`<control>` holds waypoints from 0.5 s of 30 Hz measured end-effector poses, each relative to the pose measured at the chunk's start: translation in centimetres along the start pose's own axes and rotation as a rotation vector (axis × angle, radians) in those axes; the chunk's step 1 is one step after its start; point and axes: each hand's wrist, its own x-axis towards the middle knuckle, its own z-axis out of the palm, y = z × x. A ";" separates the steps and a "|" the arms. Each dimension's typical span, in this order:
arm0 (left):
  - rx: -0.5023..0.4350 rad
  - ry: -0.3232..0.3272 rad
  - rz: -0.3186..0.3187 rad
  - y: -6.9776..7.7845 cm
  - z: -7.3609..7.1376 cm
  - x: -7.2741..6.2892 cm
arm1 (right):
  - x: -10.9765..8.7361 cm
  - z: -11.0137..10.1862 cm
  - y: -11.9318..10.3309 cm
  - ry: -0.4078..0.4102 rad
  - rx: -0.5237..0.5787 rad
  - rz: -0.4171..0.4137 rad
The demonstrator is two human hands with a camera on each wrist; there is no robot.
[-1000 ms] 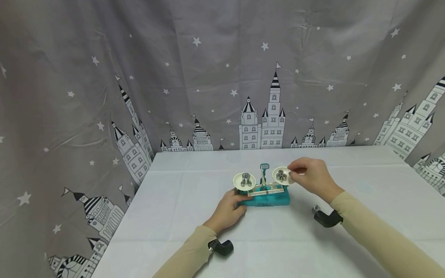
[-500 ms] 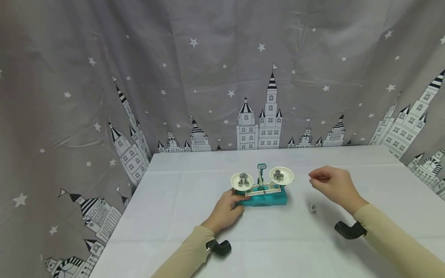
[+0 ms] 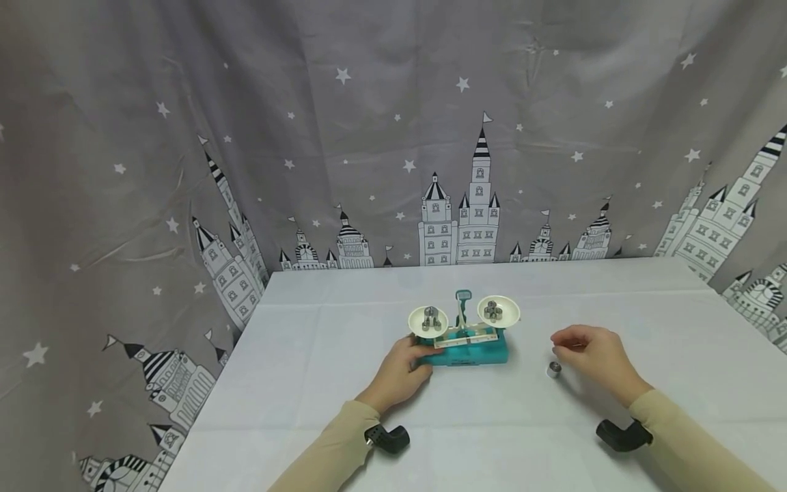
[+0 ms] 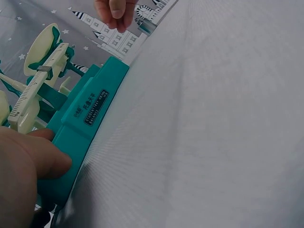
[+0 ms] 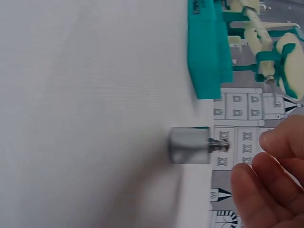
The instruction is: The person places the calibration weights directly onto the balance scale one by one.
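A teal toy balance scale [image 3: 473, 353] with two cream pans stands mid-table. At its left end my left hand [image 3: 399, 376] grips the base, the thumb on the front face in the left wrist view. Several small metal weights [image 3: 431, 318] sit in the left pan [image 3: 415, 328], and several more [image 3: 492, 311] lie in the right pan [image 3: 513, 312]. Right of the scale, a single cylindrical metal weight [image 5: 190, 145] with a knob stands upright on the table. My right hand [image 3: 599, 360] hovers just beside it, thumb and fingertips apart, holding nothing.
A white cloth [image 3: 295, 383] covers the table. Behind it hangs a grey curtain [image 3: 369, 137] printed with castles and stars. Black wrist cameras [image 3: 623, 436] are strapped to both sleeves.
My right hand has left the right pan, moved right, then come down beside the single weight. My left hand keeps its place on the base.
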 end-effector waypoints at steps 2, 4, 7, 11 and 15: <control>0.001 -0.002 -0.001 0.1 -0.1 0.0 | -0.2 0.3 0.1 -0.019 0.007 0.023; 0.000 -0.003 -0.001 0.1 -0.1 0.0 | -0.3 0.5 0.2 -0.034 0.012 0.042; 0.009 -0.008 -0.006 0.1 -0.1 0.0 | -0.5 0.8 0.3 -0.060 0.026 0.075; 0.028 -0.012 -0.007 0.2 -0.2 0.0 | -0.7 1.2 0.5 -0.096 0.045 0.084; 0.019 -0.014 -0.013 0.3 -0.2 -0.1 | -0.9 1.5 0.7 -0.122 0.041 0.073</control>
